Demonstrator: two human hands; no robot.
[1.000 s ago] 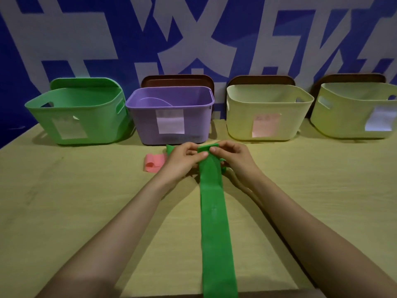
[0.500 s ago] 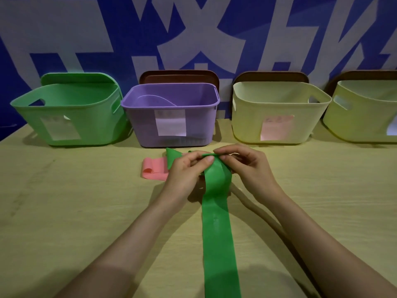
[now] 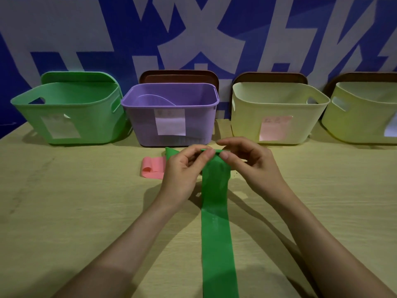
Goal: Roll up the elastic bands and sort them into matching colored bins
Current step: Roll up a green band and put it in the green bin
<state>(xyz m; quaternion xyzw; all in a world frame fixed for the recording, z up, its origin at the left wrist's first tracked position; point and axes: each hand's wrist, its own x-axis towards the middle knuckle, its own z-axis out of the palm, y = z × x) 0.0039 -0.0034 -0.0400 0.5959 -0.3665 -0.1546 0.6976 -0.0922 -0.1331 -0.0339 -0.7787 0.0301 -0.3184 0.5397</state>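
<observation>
Four bins stand behind the green band (image 3: 216,222): green bin (image 3: 68,112), purple bin (image 3: 171,117), two yellow. One pink band (image 3: 153,167) lies left of it. The green band's long axis runs toward the viewer across the surface (image 3: 75,211). Left hand (image 3: 182,171) and right hand (image 3: 251,166) both pinch its far end, fingers closed.

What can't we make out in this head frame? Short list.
- green band: near end cut off by the bottom edge; far end hidden by left hand and right hand.
- Bin labels, e.g. on the purple bin: text too blurred to read.
- Rightmost bin: cut off by the right edge.
- pink band: right part hidden behind the left hand.
</observation>
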